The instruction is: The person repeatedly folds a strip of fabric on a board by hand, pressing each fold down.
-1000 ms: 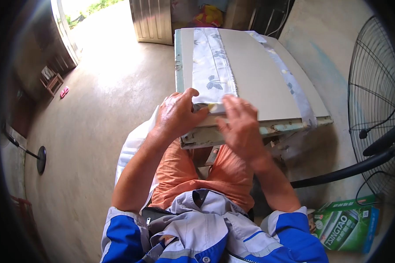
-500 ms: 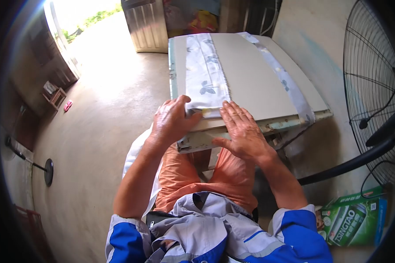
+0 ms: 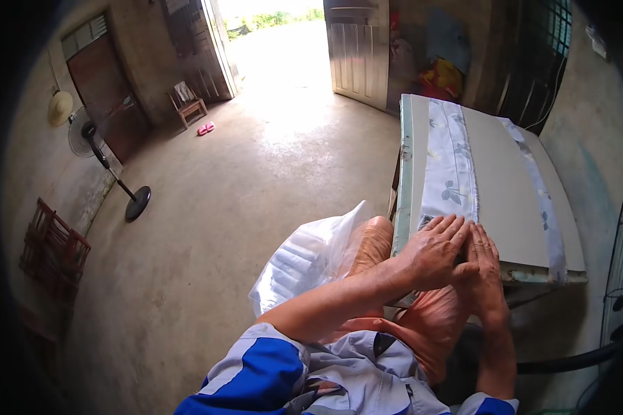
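Observation:
A white fabric strip (image 3: 448,162) with a grey leaf print lies lengthwise on the pale board-topped table (image 3: 502,180). My left hand (image 3: 436,252) rests over its near end, fingers stretched out together. Close against it, my right hand (image 3: 483,266) also lies with straight fingers, at the strip's near right corner. The two hands meet and cover that end, so any fold beneath them is hidden. A narrower strip of similar print (image 3: 538,194) runs along the table's right side and hangs over the front edge.
A translucent white plastic sheet or bag (image 3: 301,256) sits beside my left leg. Across the floor stand a pedestal fan (image 3: 138,203), a small wooden chair (image 3: 188,107) and pink slippers (image 3: 206,128). Part of a black fan stand (image 3: 567,361) is at the right.
The view has turned left, showing more of the room. My left hand has moved from the strip's near left corner to beside my right hand, its fingers now flattened.

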### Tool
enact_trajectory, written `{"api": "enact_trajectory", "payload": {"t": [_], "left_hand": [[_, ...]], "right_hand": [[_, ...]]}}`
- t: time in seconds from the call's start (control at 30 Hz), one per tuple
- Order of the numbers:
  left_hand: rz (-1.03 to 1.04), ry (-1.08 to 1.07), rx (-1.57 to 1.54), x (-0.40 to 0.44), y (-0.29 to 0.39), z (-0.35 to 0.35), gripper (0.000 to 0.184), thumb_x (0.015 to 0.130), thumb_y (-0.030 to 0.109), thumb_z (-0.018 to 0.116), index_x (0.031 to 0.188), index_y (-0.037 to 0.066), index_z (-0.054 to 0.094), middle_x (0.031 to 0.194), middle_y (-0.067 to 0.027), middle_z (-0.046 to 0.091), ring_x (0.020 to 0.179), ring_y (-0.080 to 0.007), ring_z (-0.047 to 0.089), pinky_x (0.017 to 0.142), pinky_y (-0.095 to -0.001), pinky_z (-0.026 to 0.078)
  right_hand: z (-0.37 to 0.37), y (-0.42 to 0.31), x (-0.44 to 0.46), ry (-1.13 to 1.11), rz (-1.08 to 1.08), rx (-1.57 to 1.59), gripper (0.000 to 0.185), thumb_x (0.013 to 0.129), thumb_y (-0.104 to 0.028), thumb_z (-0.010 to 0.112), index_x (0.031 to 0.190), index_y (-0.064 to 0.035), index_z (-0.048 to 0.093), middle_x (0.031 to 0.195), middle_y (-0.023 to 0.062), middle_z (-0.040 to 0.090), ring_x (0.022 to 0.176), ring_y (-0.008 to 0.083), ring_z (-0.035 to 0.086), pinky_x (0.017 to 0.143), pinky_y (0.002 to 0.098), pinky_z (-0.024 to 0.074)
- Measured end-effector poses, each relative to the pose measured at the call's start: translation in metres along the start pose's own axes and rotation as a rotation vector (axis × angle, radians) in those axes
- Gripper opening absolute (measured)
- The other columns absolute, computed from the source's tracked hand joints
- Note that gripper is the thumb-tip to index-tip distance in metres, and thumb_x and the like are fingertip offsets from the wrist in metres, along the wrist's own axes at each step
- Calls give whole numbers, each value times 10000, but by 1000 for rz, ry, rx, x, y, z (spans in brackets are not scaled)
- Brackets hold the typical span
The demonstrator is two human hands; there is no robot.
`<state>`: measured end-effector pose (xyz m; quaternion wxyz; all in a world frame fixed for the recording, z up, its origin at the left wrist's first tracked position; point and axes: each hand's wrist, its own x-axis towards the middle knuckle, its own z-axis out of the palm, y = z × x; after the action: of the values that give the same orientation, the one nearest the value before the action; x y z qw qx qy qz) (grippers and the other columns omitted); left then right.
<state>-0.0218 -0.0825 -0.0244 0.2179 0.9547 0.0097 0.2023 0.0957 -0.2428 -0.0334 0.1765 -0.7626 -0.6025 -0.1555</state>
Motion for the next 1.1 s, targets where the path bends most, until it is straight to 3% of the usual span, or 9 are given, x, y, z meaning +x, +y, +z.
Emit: {"api": "enact_trajectory", "payload": {"t": [0.23, 0.43, 0.53, 0.67, 0.73, 0.87, 1.1], "left_hand": [[-58, 34, 93, -26, -29, -18, 809, 1045, 542, 574, 1578, -54, 452, 1691, -253, 390, 1608, -382, 315, 1337, -476, 228], [-24, 183, 126, -31, -20, -26, 594, 960, 365, 716, 1417, 0, 612, 1569, -250, 547, 1492, -389, 504, 1249, -513, 378], [11, 314, 135, -33, -17, -26, 489, 890, 276, 775, 1298, 22, 685, 1419, -208, 649, 1347, -384, 615, 1155, -516, 460], [5, 297, 115, -31, -12, -33, 414, 805, 173, 819, 1188, 41, 737, 1188, -144, 672, 1174, -376, 630, 1060, -493, 516], [11, 302, 148, -29, -15, -31, 329, 820, 249, 787, 1114, 108, 750, 1189, -70, 666, 1175, -305, 625, 967, -481, 527], [33, 252, 95, -27, -17, -41, 391, 799, 168, 859, 1158, 52, 760, 1182, -121, 699, 1150, -354, 644, 1022, -470, 541], [90, 273, 105, -27, -21, -47, 357, 802, 172, 897, 1119, 64, 770, 1119, -108, 752, 1079, -324, 699, 953, -441, 580]], "right_hand": [[-5, 6, 0, -50, -37, -13, 868, 1035, -601, 577, 1546, 94, 479, 1635, 293, 450, 1545, 442, 404, 1275, 560, 294], [-10, 1, 4, -15, -23, 45, 682, 1041, -402, 639, 1497, 95, 540, 1578, 287, 524, 1502, 442, 464, 1260, 554, 312], [-15, -3, 3, 23, -37, 44, 580, 993, -254, 694, 1451, 86, 586, 1519, 269, 585, 1458, 421, 519, 1231, 542, 344], [-26, -7, 3, 66, -27, 94, 465, 948, -122, 717, 1383, 27, 647, 1458, 200, 646, 1406, 368, 576, 1168, 506, 397], [-26, -4, 2, 119, -4, 109, 402, 930, -83, 738, 1323, -12, 695, 1397, 165, 680, 1336, 352, 619, 1130, 479, 441], [-23, 4, 2, 192, 25, 156, 360, 888, -57, 789, 1243, -37, 734, 1297, 133, 712, 1231, 338, 657, 1061, 461, 496], [-25, 10, 1, 240, -23, 190, 338, 899, -73, 786, 1230, -49, 722, 1206, 118, 729, 1164, 334, 674, 1032, 469, 502]]}}
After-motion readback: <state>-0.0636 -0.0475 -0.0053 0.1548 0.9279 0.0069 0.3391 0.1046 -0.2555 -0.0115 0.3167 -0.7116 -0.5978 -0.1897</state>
